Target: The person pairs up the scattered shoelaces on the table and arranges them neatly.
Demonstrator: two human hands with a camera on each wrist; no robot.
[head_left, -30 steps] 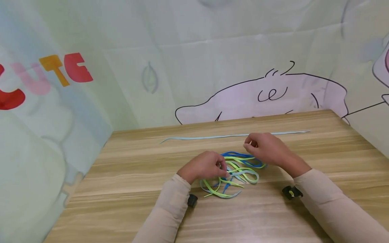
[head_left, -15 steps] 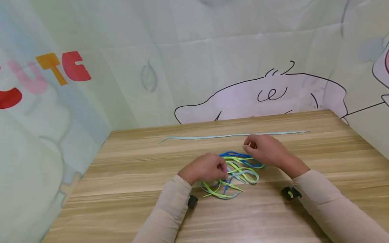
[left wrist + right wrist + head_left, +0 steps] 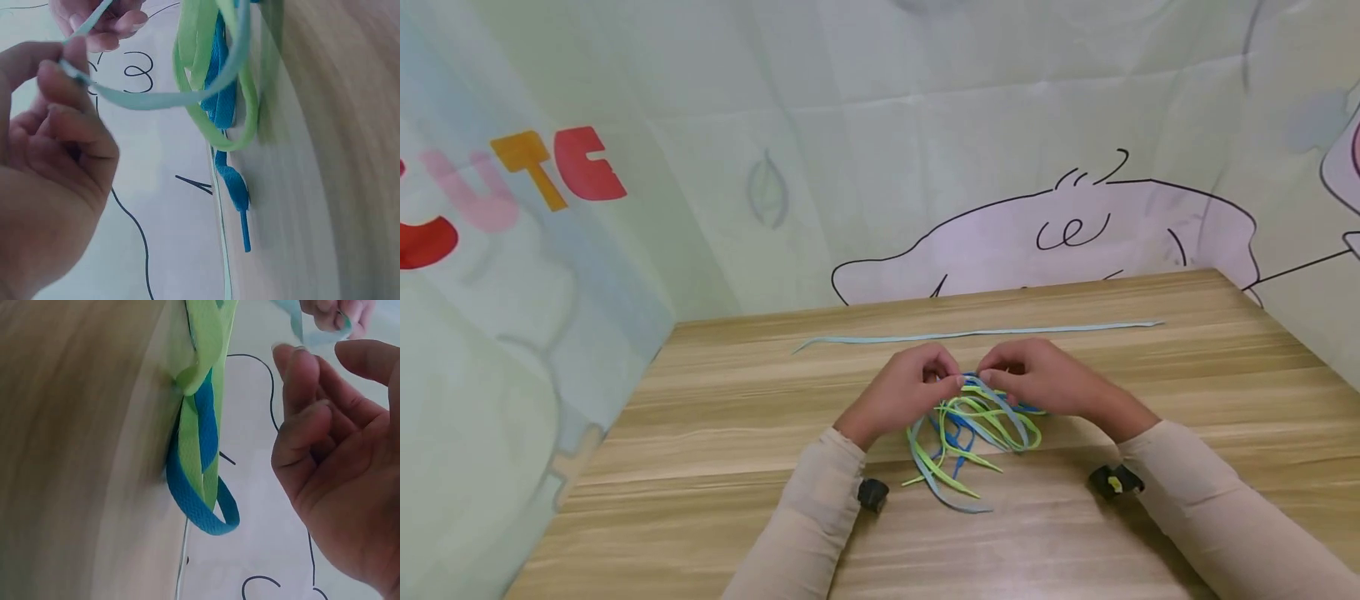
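Observation:
My left hand point(image 3: 906, 387) pinches a light blue flat shoelace point(image 3: 156, 100) between thumb and index finger, lifted off the table. From there the lace loops down over the pile, and one end trails toward me. My right hand point(image 3: 1048, 379) is close to the left, its thumb and index finger apart in the right wrist view point(image 3: 344, 444). The light blue lace runs just beyond its fingertips, with no clear grip on it. Beneath both hands lies a tangle of lime green laces point(image 3: 1033, 433) and blue laces point(image 3: 234, 187).
Another light blue lace point(image 3: 887, 339) lies stretched nearly straight across the far part of the wooden table point(image 3: 737, 467). Behind the table hangs a printed curtain point(image 3: 715, 167) with cartoon drawings. Small black wrist cameras point(image 3: 872, 495) sit under both sleeves.
My left hand has moved up and away from me, raising the light blue lace from the pile. The right hand has shifted slightly left and nearer, so the two hands almost meet.

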